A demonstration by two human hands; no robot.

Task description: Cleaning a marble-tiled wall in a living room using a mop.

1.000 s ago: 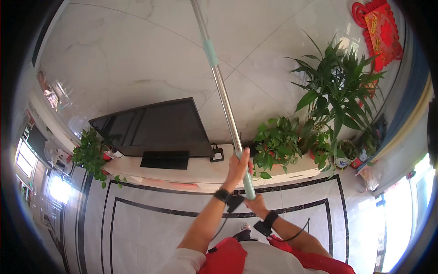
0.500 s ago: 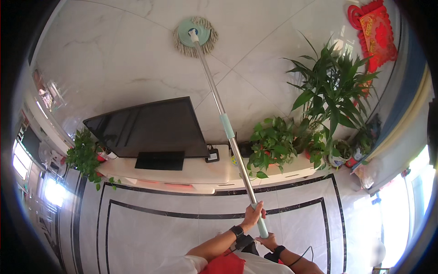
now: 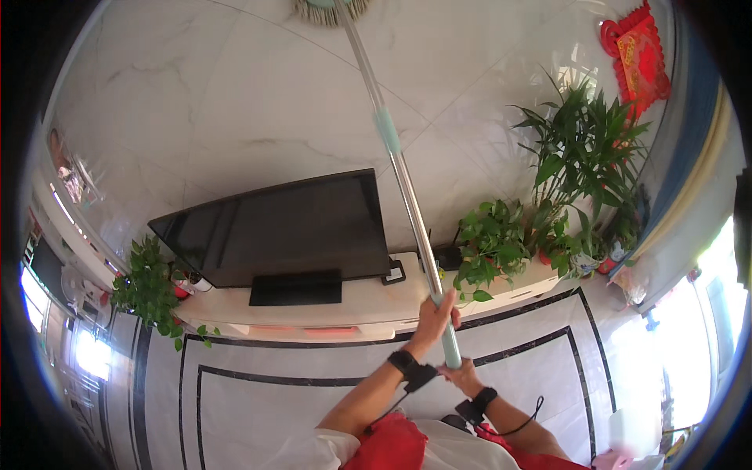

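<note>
1 mop (image 3: 395, 160), 2 hands (image 3: 435, 313) gripping; 1 TV (image 3: 274, 227).

Shiny metal mop pole (image 3: 407, 188), glossy marble wall (image 3: 219, 102), glossy black television screen (image 3: 274, 227)

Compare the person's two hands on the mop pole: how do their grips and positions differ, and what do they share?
The left hand grips the mop pole higher up, fingers wrapped round the shaft; the right hand sits lower, at the pale green end of the handle. The left forearm reaches up further into view; the right one lies closer to the body. Both hands are closed on the pole, and both wrists wear a dark band.
</note>
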